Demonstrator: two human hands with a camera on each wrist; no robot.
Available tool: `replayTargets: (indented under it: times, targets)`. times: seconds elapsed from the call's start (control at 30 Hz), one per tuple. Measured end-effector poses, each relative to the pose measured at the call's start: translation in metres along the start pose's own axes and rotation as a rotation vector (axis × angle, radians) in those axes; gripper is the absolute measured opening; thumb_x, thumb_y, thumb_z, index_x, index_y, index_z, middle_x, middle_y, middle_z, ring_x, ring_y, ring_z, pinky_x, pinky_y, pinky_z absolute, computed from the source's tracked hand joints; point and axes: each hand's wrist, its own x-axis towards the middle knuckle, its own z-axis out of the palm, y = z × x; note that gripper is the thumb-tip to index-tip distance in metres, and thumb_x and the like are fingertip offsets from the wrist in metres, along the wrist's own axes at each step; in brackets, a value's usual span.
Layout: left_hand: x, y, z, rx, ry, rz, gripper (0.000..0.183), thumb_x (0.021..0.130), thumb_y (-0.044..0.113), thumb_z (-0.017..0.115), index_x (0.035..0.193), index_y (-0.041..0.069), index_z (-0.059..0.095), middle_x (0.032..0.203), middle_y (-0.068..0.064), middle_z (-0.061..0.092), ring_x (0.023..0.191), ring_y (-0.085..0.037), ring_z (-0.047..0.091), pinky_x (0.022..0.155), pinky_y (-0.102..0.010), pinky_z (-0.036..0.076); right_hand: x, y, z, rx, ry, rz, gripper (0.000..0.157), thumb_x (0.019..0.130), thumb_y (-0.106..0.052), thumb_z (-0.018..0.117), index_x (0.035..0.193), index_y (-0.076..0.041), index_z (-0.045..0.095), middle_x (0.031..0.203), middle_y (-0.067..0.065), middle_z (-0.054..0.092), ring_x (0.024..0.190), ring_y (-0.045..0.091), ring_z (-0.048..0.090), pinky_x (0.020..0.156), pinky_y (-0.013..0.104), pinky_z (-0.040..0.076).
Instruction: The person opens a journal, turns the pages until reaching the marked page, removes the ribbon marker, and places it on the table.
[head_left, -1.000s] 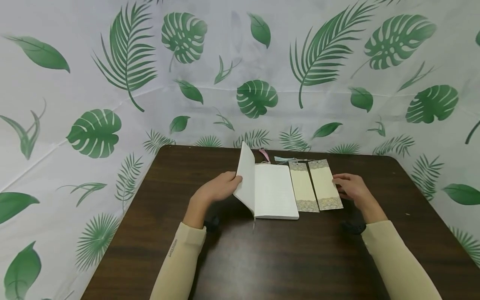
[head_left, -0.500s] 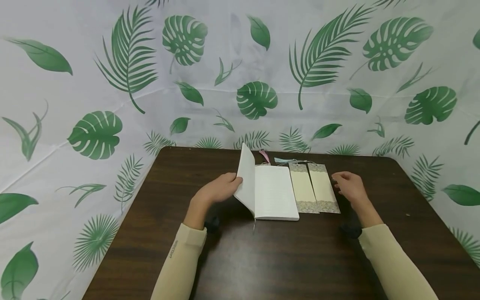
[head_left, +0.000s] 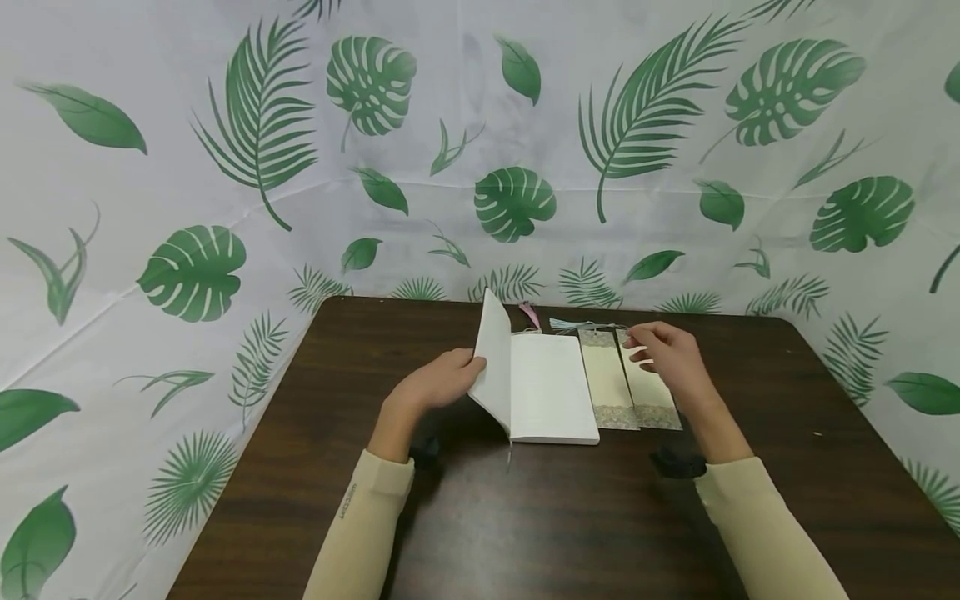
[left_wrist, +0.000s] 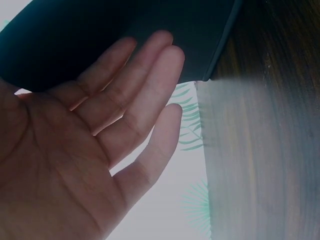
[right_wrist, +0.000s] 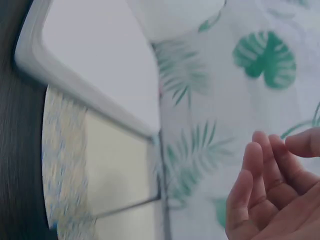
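A notebook (head_left: pixel 553 387) lies on the table with its front cover and some leaves raised on the left. My left hand (head_left: pixel 437 377) holds that raised part, thumb on the white inner side. In the left wrist view, the hand's fingers (left_wrist: pixel 150 75) lie relaxed against the dark outer cover (left_wrist: pixel 190 45). Two cream bookmarks with lace-patterned ends lie beside the notebook, the left bookmark (head_left: pixel 605 375) against its edge. My right hand (head_left: pixel 672 354) hovers over the upper part of the right bookmark (head_left: pixel 652 392), partly hiding it. Its fingers (right_wrist: pixel 262 170) are loosely bent, with nothing between them.
A light-blue tassel (head_left: pixel 568 324) lies behind the bookmarks, and a pink tassel (head_left: pixel 530 315) behind the notebook. A thin ribbon (head_left: pixel 510 457) hangs from the notebook's near edge. A leaf-print cloth (head_left: pixel 442 125) rises behind the dark wooden table (head_left: pixel 525 533).
The right hand has left the right bookmark's side edge and moved left and up over its top end. That bookmark has turned slightly against the left one. The left hand keeps the cover raised.
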Motion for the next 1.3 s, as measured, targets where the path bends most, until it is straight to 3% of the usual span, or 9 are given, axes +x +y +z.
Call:
replayTargets:
  times: [0.27,0.4,0.57,0.7,0.83,1.0,1.3]
  targets:
    - [0.005,-0.001,0.001,0.004,0.004,0.009,0.045,0.113,0.036,0.031,0.107,0.008,0.065,0.098,-0.007,0.062,0.095,-0.022,0.058,0.092,-0.042,0.047,-0.022,-0.029,0.032,-0.051,-0.109,-0.188,0.039,0.113,-0.037,0.057,0.132,-0.005,0.070,0.119,0.017,0.073,0.102,0.027,0.071,0.087,0.028,0.058]
    - [0.004,-0.001,-0.001,-0.005,0.011,-0.005,0.045,0.113,0.037,0.031,0.109,0.007,0.066,0.101,-0.007,0.062,0.097,-0.023,0.058,0.094,-0.044,0.046,-0.026,-0.032,0.059,-0.083,-0.181,-0.252,0.031,0.112,-0.030,0.060,0.127,-0.006,0.073,0.118,0.014,0.075,0.104,0.028,0.070,0.089,0.034,0.057]
    - [0.003,-0.002,-0.001,0.001,0.007,-0.011,0.045,0.113,0.037,0.032,0.110,0.008,0.066,0.100,-0.007,0.062,0.096,-0.023,0.058,0.093,-0.043,0.046,-0.033,-0.028,0.087,-0.202,-0.251,-0.295,0.028,0.110,-0.027,0.064,0.129,-0.008,0.074,0.125,0.009,0.076,0.114,0.026,0.069,0.095,0.045,0.056]
    - [0.004,-0.001,-0.001,0.001,0.011,-0.006,0.046,0.113,0.038,0.032,0.111,0.008,0.066,0.099,-0.008,0.063,0.095,-0.023,0.059,0.092,-0.043,0.048,-0.041,-0.026,0.102,-0.288,-0.305,-0.306,0.035,0.109,-0.027,0.066,0.139,-0.010,0.068,0.145,0.010,0.068,0.137,0.031,0.061,0.111,0.058,0.050]
    - [0.002,0.000,-0.001,0.011,0.024,-0.030,0.045,0.114,0.038,0.033,0.112,0.008,0.066,0.099,-0.008,0.064,0.095,-0.023,0.061,0.093,-0.045,0.049,-0.047,-0.025,0.117,-0.366,-0.349,-0.361,0.045,0.108,-0.027,0.067,0.149,-0.011,0.062,0.165,0.012,0.051,0.154,0.037,0.045,0.121,0.062,0.040]
    - [0.001,-0.002,0.001,0.011,0.011,-0.039,0.046,0.114,0.038,0.033,0.115,0.007,0.067,0.101,-0.008,0.065,0.097,-0.024,0.061,0.095,-0.046,0.049,-0.055,-0.019,0.133,-0.498,-0.401,-0.431,0.054,0.106,-0.028,0.069,0.155,-0.008,0.057,0.169,0.014,0.044,0.157,0.038,0.042,0.122,0.062,0.039]
    - [0.001,-0.002,0.003,-0.003,0.014,-0.022,0.046,0.114,0.039,0.033,0.115,0.009,0.067,0.100,-0.007,0.065,0.095,-0.023,0.061,0.093,-0.044,0.050,-0.059,-0.010,0.135,-0.647,-0.475,-0.384,0.058,0.105,-0.035,0.070,0.156,-0.012,0.057,0.169,0.013,0.046,0.157,0.038,0.042,0.120,0.067,0.038]
